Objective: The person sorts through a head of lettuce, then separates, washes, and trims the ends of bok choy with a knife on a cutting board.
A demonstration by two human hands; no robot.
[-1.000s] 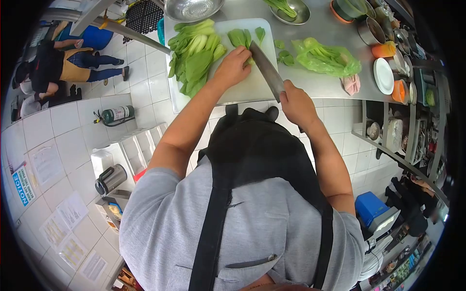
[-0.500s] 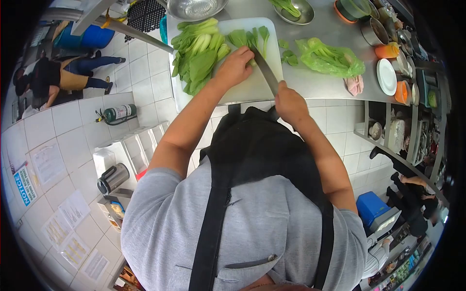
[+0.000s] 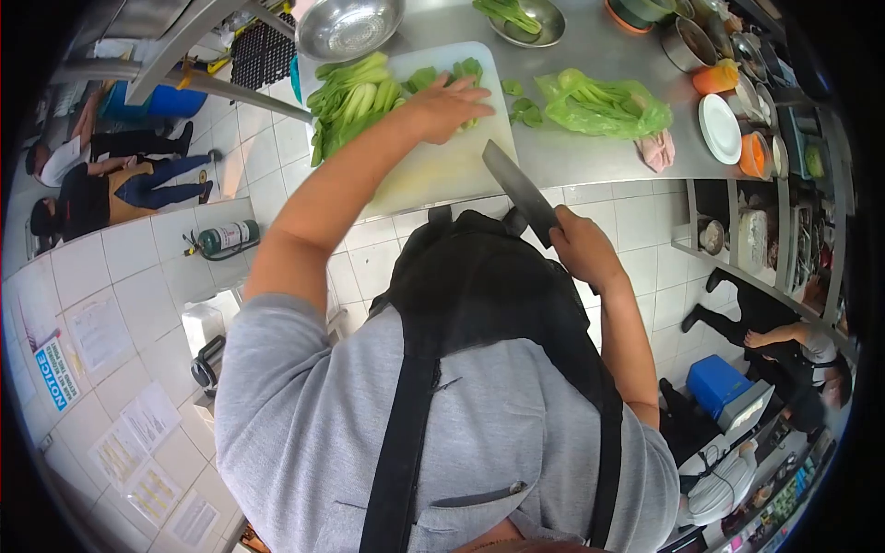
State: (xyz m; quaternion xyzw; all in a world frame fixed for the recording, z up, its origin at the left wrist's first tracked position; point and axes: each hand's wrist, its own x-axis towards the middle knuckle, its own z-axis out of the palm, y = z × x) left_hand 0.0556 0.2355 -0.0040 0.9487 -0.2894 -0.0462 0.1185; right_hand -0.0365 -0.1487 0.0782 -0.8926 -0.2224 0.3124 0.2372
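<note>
My left hand (image 3: 447, 111) is open, its fingers spread over cut bok choy pieces (image 3: 467, 69) on the white cutting board (image 3: 424, 180). The palm hides part of those greens. My right hand (image 3: 585, 247) is closed round the handle of a large kitchen knife (image 3: 518, 189). Its blade points up and left, with the tip near the board's right edge and the rest off the counter's front edge. A pile of bok choy (image 3: 355, 101) lies on the left side of the board, beside my left wrist.
A metal colander (image 3: 350, 28) stands behind the board. On the right are loose leaves (image 3: 525, 112), a green plastic bag (image 3: 604, 101) with greens, a pink cloth (image 3: 655, 150) and white plates (image 3: 719, 129). A bowl (image 3: 544, 32) holds more greens. Other people stand left and right.
My right hand has drawn the knife away from the greens, down and toward my body. My left hand has gone from curled fingers to spread ones over the cut pieces.
</note>
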